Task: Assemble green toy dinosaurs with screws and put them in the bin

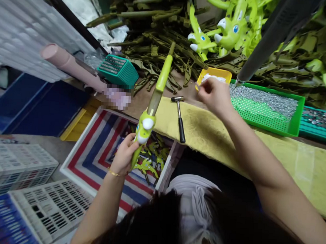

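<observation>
Thin gold bracelet (117,174) at the left wrist (120,167), pale grey top (194,181) with knotted front, dark lap cloth (204,162).

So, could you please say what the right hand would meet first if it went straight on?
The right hand would probably meet the yellow tray first; the hand's height is unclear, so it might pass over to the olive parts beyond.

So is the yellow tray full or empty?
Not empty: white pieces show in the yellow tray. How full, I can't tell; the right hand hides part.
</observation>
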`<act>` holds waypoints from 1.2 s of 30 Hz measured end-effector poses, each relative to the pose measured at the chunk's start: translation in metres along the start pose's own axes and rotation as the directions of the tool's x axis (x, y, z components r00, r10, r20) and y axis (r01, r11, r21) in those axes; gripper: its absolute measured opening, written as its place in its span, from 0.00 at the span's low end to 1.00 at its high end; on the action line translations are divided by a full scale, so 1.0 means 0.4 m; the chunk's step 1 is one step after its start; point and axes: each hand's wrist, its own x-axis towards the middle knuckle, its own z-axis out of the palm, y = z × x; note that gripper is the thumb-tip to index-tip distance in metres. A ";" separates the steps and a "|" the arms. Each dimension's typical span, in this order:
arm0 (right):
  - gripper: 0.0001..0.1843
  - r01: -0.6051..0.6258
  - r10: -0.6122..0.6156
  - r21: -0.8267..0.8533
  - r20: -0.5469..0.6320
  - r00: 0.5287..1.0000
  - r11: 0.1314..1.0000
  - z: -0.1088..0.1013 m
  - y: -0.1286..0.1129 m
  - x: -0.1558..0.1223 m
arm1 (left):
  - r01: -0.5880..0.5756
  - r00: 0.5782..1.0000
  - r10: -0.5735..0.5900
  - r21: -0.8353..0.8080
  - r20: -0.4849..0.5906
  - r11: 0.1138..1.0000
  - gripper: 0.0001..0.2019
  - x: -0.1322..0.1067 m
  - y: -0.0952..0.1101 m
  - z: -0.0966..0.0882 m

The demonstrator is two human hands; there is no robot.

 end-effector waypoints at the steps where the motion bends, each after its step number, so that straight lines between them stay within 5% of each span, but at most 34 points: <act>1: 0.07 0.047 -0.053 0.096 0.063 0.997 0.994 0.013 -0.035 -0.041 | -0.001 1.000 0.002 -0.029 0.022 1.000 0.31 -0.002 -0.002 0.017; 4: 0.07 0.080 -0.165 0.346 0.224 0.961 0.935 0.057 -0.113 -0.153 | 0.001 0.996 0.009 -0.115 0.084 0.993 0.26 -0.004 -0.008 0.067; 8: 0.10 0.019 -0.183 0.504 0.278 0.943 0.863 0.089 -0.137 -0.211 | -0.013 0.994 0.032 -0.174 0.105 0.985 0.25 -0.004 -0.013 0.106; 36: 0.04 -0.012 -0.209 0.397 0.508 0.836 0.918 0.051 -0.172 -0.162 | -0.107 0.991 0.116 -0.128 0.063 0.986 0.30 0.004 -0.025 0.124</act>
